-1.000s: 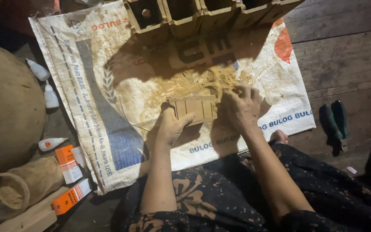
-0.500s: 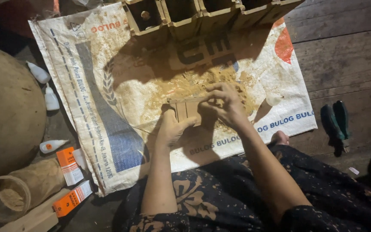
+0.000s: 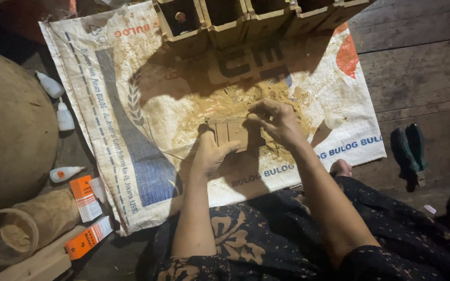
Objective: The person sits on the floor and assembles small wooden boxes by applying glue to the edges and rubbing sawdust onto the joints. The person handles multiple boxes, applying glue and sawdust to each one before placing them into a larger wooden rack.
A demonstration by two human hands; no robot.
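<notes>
Sitting on the floor, this person's left hand (image 3: 210,155) is closed on the edge of a small wooden block (image 3: 231,132) lying on the woven sack (image 3: 131,130), right hand (image 3: 277,122) curled over its top edge, fingertips pinching. Sawdust (image 3: 225,101) all around it.

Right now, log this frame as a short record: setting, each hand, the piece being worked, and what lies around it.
setting: person seated on a plank floor, woven sack spread in front
left hand: grips the wooden block at its left end
right hand: fingers on the block's right end
under block: sawdust on the sack
above: row of open wooden boxes
left side: small white bottles, orange cartons, hollow wooden cylinder
right side: dark green tool
</notes>
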